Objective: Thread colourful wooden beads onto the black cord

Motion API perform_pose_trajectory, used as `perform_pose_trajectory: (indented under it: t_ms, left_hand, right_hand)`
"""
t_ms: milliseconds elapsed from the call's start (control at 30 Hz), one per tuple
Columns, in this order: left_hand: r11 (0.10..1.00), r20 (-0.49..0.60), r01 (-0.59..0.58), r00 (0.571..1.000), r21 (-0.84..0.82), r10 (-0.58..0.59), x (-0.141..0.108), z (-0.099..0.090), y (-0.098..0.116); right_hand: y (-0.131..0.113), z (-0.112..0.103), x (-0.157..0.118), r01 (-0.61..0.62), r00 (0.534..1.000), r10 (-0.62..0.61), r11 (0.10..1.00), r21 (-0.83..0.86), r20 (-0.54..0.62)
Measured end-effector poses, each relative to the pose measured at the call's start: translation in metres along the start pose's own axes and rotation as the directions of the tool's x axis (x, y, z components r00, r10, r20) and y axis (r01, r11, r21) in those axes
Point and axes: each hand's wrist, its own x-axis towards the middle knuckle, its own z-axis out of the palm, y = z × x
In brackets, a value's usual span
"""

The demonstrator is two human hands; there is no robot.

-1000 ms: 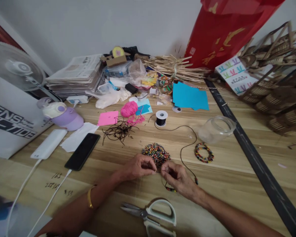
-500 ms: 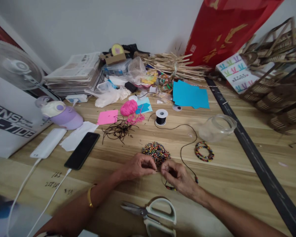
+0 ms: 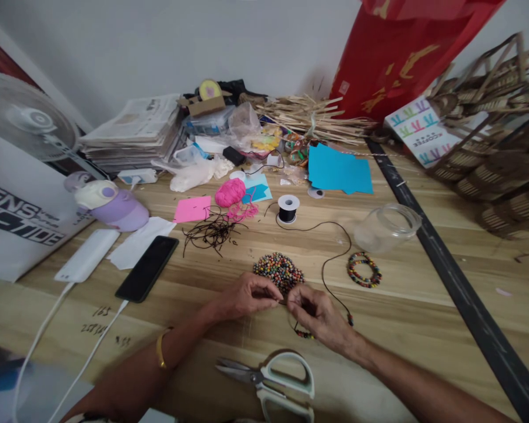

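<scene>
Just in front of a heap of multicoloured beads [image 3: 278, 271], my two hands almost meet. My left hand [image 3: 249, 296] has thumb and forefinger pinched together; whatever lies in the tips is too small to make out. My right hand [image 3: 320, 314] pinches the black cord close to the left fingertips. Beneath the right palm hangs a short row of strung beads [image 3: 304, 334], partly hidden by the hand. More beads sit on the cord [image 3: 328, 281] at the right, which runs back to a spool [image 3: 288, 209]. A finished-looking bead bracelet [image 3: 364, 270] lies to the right.
Scissors [image 3: 264, 376] lie near the front edge, blades pointing left. A glass jar [image 3: 385, 228] rests at the right. Black cord scraps [image 3: 211, 232], pink yarn [image 3: 230, 192] and a phone [image 3: 147, 269] are on the left. Newspapers [image 3: 132, 129] are stacked behind.
My left fingertips have shifted slightly right, closer to my right fingertips. My right hand is nearly still, and the things on the table have stayed put.
</scene>
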Motion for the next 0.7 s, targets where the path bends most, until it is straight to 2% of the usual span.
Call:
perform_pose_trajectory:
  t_ms: [300, 700]
  left_hand:
    - [0.994, 0.017, 0.075, 0.997, -0.077, -0.074, 0.0011, -0.0012, -0.0057]
    - [0.991, 0.003, 0.096, 0.995, -0.090, -0.096, 0.0015, 0.0006, -0.0060]
  right_hand:
    - [0.0009, 0.0003, -0.0003, -0.001, 1.000, 0.001, 1.000, 0.003, -0.006]
    - [0.0019, 0.0003, -0.0001, -0.003, 1.000, 0.003, 1.000, 0.004, -0.003]
